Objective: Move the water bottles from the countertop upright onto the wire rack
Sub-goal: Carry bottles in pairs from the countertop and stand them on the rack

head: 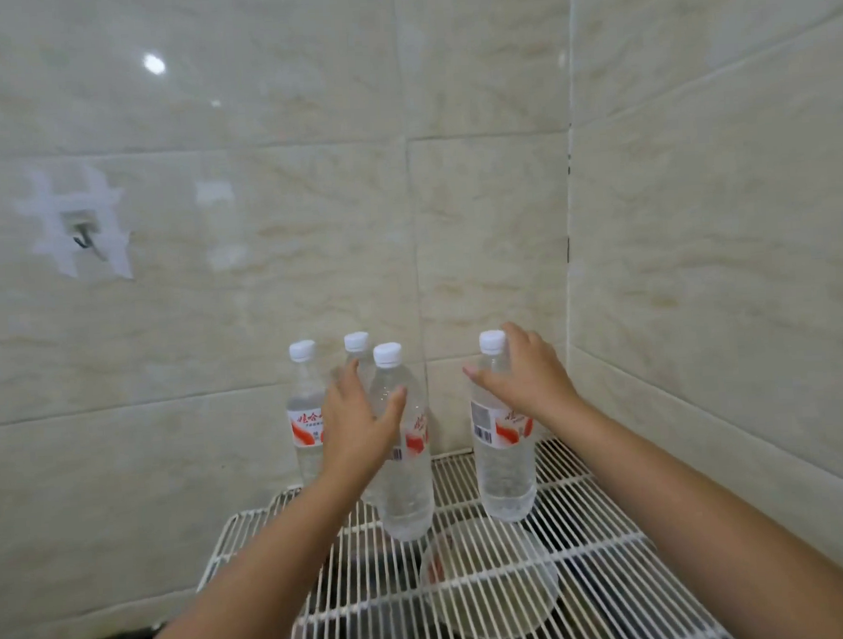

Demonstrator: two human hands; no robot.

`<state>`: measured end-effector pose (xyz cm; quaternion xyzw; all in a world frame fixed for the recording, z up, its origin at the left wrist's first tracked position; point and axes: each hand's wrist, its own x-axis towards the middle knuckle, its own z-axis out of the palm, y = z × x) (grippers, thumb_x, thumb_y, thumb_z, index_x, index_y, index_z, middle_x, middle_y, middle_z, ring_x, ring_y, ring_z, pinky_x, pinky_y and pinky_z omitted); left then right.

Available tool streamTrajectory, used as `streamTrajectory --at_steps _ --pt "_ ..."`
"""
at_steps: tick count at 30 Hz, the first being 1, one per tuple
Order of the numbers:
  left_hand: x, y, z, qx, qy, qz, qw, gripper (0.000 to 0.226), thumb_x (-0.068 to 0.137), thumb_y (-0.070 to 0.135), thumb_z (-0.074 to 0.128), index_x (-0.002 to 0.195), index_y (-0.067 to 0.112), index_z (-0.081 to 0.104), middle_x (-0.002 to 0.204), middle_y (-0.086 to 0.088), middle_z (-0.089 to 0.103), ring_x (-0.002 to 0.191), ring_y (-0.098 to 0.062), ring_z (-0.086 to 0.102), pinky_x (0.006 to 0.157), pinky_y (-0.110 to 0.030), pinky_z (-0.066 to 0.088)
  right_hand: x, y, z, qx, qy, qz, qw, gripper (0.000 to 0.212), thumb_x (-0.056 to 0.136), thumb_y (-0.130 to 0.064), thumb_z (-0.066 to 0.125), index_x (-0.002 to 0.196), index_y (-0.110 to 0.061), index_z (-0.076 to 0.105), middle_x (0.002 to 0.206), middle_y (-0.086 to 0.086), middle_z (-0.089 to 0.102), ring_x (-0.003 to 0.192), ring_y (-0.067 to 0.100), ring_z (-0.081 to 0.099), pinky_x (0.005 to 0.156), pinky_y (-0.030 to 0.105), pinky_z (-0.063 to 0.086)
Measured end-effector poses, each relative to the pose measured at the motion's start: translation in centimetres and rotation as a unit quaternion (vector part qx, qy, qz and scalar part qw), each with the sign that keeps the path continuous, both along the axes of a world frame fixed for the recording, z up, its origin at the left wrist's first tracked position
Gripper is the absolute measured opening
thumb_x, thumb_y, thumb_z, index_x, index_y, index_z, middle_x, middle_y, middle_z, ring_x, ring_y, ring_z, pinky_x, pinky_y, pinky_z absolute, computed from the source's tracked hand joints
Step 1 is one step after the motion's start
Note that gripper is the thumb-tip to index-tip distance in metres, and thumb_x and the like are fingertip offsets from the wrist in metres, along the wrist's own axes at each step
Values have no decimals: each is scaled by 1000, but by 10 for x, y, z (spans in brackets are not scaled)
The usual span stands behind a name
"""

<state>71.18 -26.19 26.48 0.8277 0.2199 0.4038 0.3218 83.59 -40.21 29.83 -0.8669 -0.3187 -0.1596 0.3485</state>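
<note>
Several clear water bottles with white caps and red-and-white labels stand upright on the white wire rack [602, 549]. One is at the far left [307, 423], one at the back [356, 344] and one in front of them [405, 496]. A fourth bottle [507, 476] stands apart on the right. My left hand [356, 420] is spread with straight fingers against the front middle bottle, its thumb across the bottle's shoulder. My right hand [527, 379] lies loosely spread at the right bottle's neck, fingers relaxed and reaching up beside the cap.
The rack sits in a corner of glossy tiled walls, close behind and to the right. A round clear bowl [492, 589] shows beneath the rack wires. A small hook [83, 239] is stuck on the left wall. Dark countertop edge lies at lower left.
</note>
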Motion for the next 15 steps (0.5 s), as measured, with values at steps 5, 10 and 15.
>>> streamTrajectory --at_steps 5,10,15 --pt "3 10 49 106 120 -80 984 47 91 20 48 135 8 35 141 -14 43 127 -27 42 103 -34 33 2 -1 36 -171 -8 75 982 53 87 -22 49 137 -13 34 146 14 32 133 28 33 106 35 31" --pt "2 9 56 128 155 -55 978 47 88 20 54 133 12 40 134 -12 50 121 -27 49 99 -33 38 -5 -3 44 -234 -18 76 969 56 84 -2 41 139 -10 30 147 15 33 133 30 34 104 34 34" --pt "9 2 59 104 166 10 981 44 82 34 62 120 17 49 117 -13 57 103 -30 56 77 -32 47 -3 -3 44 -260 -27 72 963 51 84 3 38 135 -6 35 140 19 40 126 33 40 102 38 38"
